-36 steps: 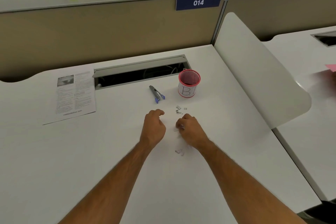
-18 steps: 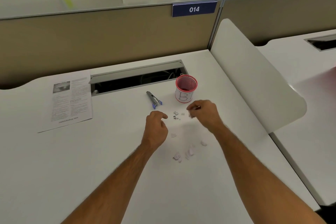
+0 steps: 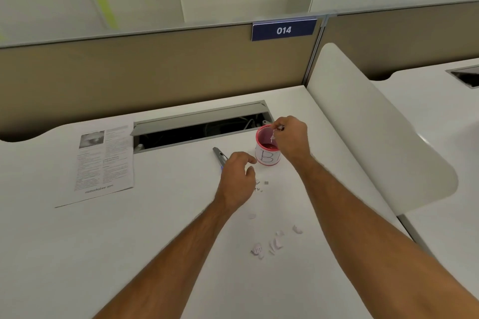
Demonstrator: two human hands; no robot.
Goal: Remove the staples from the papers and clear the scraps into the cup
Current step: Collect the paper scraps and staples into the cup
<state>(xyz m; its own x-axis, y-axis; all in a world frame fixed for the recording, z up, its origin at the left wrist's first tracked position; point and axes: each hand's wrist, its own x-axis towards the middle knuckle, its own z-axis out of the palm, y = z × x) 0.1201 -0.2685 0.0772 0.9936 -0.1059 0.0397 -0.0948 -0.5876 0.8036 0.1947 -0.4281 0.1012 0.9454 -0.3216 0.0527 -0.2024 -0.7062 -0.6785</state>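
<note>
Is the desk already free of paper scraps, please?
No, several paper scraps lie on the desk near the right forearm, short of the cup.

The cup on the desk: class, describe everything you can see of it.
The small round red-rimmed cup stands upright on the white desk, just in front of the open cable slot. Its inside looks red; its white outer wall bears a handwritten black "B". The right hand hovers over its mouth, pinching a small white paper scrap. The right side of the cup is hidden by that hand.
</note>
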